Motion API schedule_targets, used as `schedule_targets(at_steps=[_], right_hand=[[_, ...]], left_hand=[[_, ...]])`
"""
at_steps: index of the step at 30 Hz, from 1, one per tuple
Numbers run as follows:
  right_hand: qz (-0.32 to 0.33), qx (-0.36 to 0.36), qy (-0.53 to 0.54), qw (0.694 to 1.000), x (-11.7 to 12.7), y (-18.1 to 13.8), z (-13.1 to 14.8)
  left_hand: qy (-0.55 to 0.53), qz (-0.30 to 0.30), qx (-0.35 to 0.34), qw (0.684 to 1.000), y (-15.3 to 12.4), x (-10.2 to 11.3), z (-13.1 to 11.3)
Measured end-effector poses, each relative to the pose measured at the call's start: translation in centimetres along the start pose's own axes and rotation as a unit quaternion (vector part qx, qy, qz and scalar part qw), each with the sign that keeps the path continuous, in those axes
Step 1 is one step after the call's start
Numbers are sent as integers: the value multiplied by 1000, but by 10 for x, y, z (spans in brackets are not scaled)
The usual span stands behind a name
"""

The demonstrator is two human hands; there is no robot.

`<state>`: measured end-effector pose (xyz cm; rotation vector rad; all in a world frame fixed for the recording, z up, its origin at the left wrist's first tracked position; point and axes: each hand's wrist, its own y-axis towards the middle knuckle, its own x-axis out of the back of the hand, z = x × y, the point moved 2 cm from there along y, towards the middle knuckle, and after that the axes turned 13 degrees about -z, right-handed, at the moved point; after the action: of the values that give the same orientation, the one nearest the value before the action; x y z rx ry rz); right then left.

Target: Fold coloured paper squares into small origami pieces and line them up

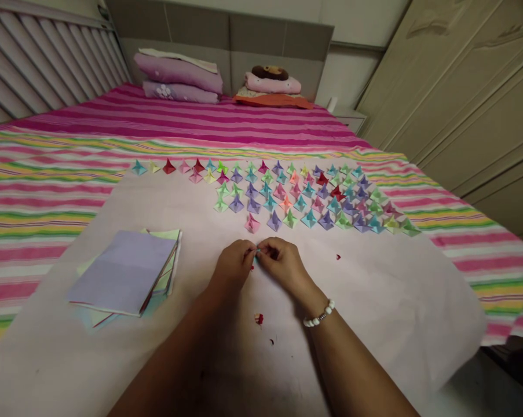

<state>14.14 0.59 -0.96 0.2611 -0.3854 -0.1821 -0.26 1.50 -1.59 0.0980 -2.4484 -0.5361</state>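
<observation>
My left hand [235, 263] and my right hand [282, 260] meet above the large pale sheet [374, 324]. Their fingertips pinch a small bit of blue-green paper [258, 250] between them; most of it is hidden by the fingers. Just beyond the hands stand rows of folded paper cranes [274, 220] in many colours. A pink crane [252, 223] is the closest to my left hand. Off to the left lies a loose stack of coloured paper squares [126, 269], a purple one on top.
Small red scraps, one with cream on it [259, 318], lie on the sheet near my wrists, and a tiny red piece [338, 257] lies to the right. The sheet rests on a striped bedspread [474, 260]. Folded purple bedding [178, 75] is stacked by the headboard [200, 29].
</observation>
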Motion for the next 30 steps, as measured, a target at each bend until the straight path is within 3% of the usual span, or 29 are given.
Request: schedule_targets(at_steps=[6, 13, 17, 24, 30], right_hand=[[-8, 2, 2, 1000, 1, 1, 2], [-17, -63, 18, 998, 3, 1, 5], [-26, -80, 21, 996, 4, 1, 5], [-33, -45, 5, 998, 4, 3, 1], [-43, -29, -24, 998, 5, 2, 2]], left_hand=[[-14, 3, 11, 1000, -1, -2, 1], [-45, -16, 46, 998, -2, -4, 1], [-44, -35, 16, 998, -3, -5, 2], [-12, -89, -43, 995, -3, -4, 3], [-9, -84, -28, 996, -4, -6, 3]])
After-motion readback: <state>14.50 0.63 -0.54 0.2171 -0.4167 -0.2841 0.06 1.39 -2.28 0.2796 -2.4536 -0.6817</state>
